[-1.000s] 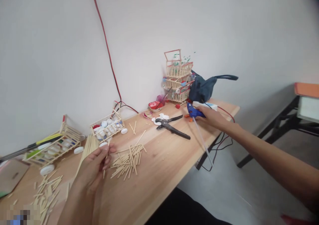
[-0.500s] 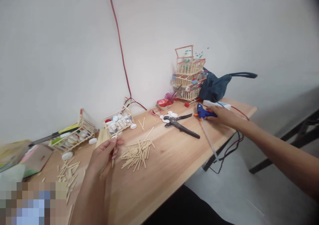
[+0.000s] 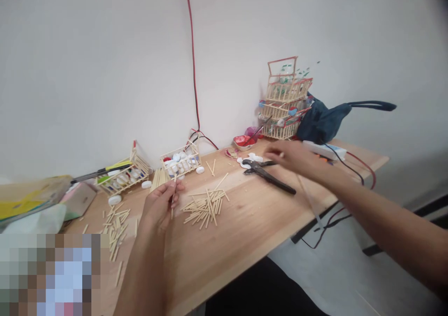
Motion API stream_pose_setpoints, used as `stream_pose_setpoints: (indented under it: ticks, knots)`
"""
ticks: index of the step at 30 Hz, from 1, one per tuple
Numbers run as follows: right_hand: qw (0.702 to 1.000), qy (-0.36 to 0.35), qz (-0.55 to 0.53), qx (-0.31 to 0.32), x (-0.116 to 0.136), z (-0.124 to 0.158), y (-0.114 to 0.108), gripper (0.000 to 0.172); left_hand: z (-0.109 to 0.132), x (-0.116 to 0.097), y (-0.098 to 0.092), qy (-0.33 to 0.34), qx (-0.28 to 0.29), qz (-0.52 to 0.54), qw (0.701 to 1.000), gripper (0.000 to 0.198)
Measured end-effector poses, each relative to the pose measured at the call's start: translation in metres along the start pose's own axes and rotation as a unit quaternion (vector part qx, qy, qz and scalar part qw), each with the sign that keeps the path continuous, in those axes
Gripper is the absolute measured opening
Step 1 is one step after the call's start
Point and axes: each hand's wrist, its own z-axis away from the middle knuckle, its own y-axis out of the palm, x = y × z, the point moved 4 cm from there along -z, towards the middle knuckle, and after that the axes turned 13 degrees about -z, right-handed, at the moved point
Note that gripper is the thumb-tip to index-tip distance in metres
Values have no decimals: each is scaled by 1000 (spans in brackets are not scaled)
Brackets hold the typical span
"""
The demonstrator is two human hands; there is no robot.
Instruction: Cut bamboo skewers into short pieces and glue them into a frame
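My left hand (image 3: 163,201) pinches a short thin wooden stick (image 3: 174,192), held upright beside a pile of cut sticks (image 3: 206,206). Over the right part of the table hovers my right hand (image 3: 289,156), somewhat blurred, with loosely bent fingers and nothing visible in them. Its fingertips are near the black pliers (image 3: 268,176). My right forearm mostly hides a glue gun; its orange tip (image 3: 321,158) shows above the arm and its clear glue stick (image 3: 310,201) sticks out below.
Stick-built carts (image 3: 180,162) with white bottle-cap wheels stand along the wall, and more stick baskets (image 3: 285,103) are stacked at the right. Nearby are a red paint dish (image 3: 245,142), a dark blue bag (image 3: 320,122), a power strip (image 3: 325,151) and loose cables.
My right hand has left the glue gun and moved left, above the pliers. My left hand still holds the stick. The view has shifted, so things appear farther right.
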Motion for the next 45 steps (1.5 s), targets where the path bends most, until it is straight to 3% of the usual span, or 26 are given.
stream_pose_setpoints:
  ticks: [3, 6, 8, 11, 18, 21, 24, 29, 45]
  knots:
    - [987, -54, -74, 129, 64, -10, 69, 18, 0, 1, 0, 2, -11, -2, 1000, 39]
    - [977, -51, -44, 200, 104, -12, 130, 20, -1, 3, -2, 6, -20, -1, 1000, 38]
    - [970, -49, 7, 236, 119, -11, 158, 27, -2, 3, -3, 8, -18, 1, 1000, 37]
    - [959, -42, 62, 274, 128, -8, 179, 36, -3, 3, -3, 11, -11, 6, 1000, 39]
    - [945, 2, 74, 318, 130, -5, 181, 25, -3, 5, -2, 7, -16, 13, 1000, 43]
    - [961, -8, 34, 275, 122, -9, 173, 20, -2, 3, -1, 7, -12, 10, 1000, 42]
    - [980, -36, -73, 181, 110, -13, 156, 14, 2, 1, 4, 8, 3, 4, 1000, 40]
    - [974, -93, -194, 66, 100, -12, 137, 14, 6, -1, 12, -8, 34, -2, 999, 39]
    - [975, -76, -209, 30, 92, -8, 141, 24, 16, -1, 27, -31, 66, -36, 997, 36]
